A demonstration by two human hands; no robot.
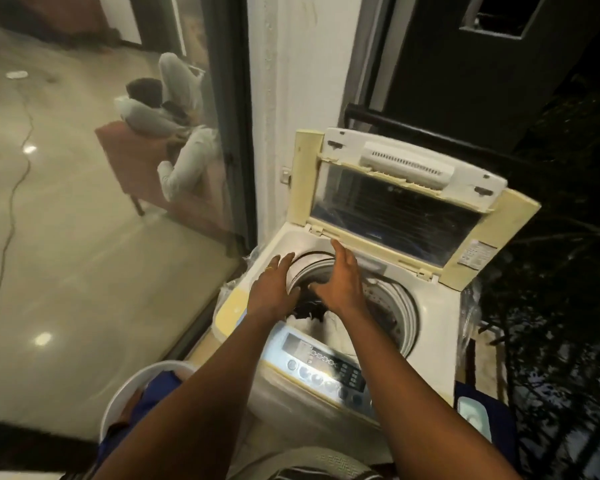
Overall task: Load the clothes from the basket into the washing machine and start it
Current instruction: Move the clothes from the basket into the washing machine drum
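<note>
Left hand (274, 289): open flat, the fingers straight and close together, nothing in it; it is over the rim of the drum at 9 o'clock, and whether it touches the rim I cannot tell.
Right hand (340, 282): open as well, fingers straight and pointing to 12 o'clock, thumb spread to the side, holding nothing; it is above the middle of the opening, just beside the other hand.
Clothes inside: a dark cloth (307, 308) lies in the drum below both my hands, and a white cloth (329, 325) touches it at 6 o'clock.
Drum (385, 303): round, with a pale ring around its mouth; its wall shows at 3 o'clock of my hands.
Washing machine (440, 341): a top-loading one, white with yellowed edges.
Lid (395, 202): standing up at 12 o'clock of the drum, with a dark window.
Control panel (326, 372): at 6 o'clock of the drum, between my two forearms; it has a small display and a row of round buttons.
Basket (116, 403): white and round, at 8 o'clock of the machine, partly hidden under my left forearm; blue clothes (161, 384) are in it.
Glass door (248, 168): at 9 o'clock of the machine; in the glass I see a person (184, 109) sitting on an orange chair (129, 157) and a thin cable (9, 216) on a shiny floor (66, 289).
Plants (551, 271): dark leaves at 3 o'clock of the machine.
</note>
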